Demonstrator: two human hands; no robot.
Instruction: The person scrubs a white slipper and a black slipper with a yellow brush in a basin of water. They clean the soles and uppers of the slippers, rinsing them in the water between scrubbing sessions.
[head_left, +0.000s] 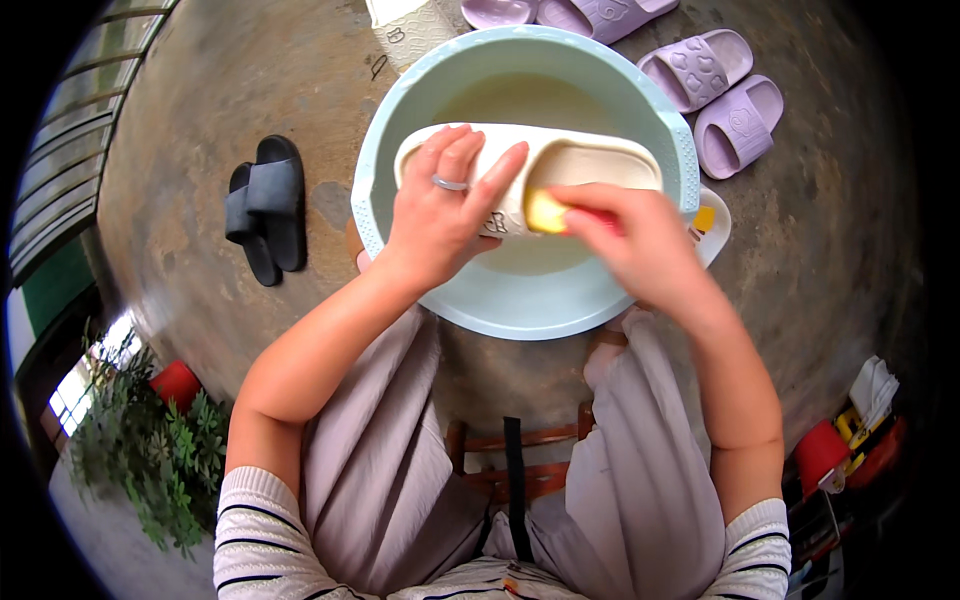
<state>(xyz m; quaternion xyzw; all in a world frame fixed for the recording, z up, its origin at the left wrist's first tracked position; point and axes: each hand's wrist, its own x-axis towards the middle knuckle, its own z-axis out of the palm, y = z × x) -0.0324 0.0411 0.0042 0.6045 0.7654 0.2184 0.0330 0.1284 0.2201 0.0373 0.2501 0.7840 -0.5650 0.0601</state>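
Observation:
A cream-white slide sandal [600,160] lies sideways over a pale blue basin [380,200]. My left hand [440,205], with a ring on one finger, grips its strap end, fingers spread over the top and the thumb at the near edge. Closed around a small yellow scrubber [546,211] with a pinkish-red part, my right hand [640,235] presses it at the strap's opening, against the footbed. The hand is slightly blurred, and my fingers cover much of the scrubber, so whether it is a sponge or a brush is unclear. Cloudy water [530,95] stands in the basin.
Several lilac slides [740,125] lie beyond and right of the basin; a cream slide [410,35] is behind it. A white object with a yellow patch [708,225] sits by its right rim. Dark slides [275,205], a leafy plant [165,450] and a railing [75,150] are left.

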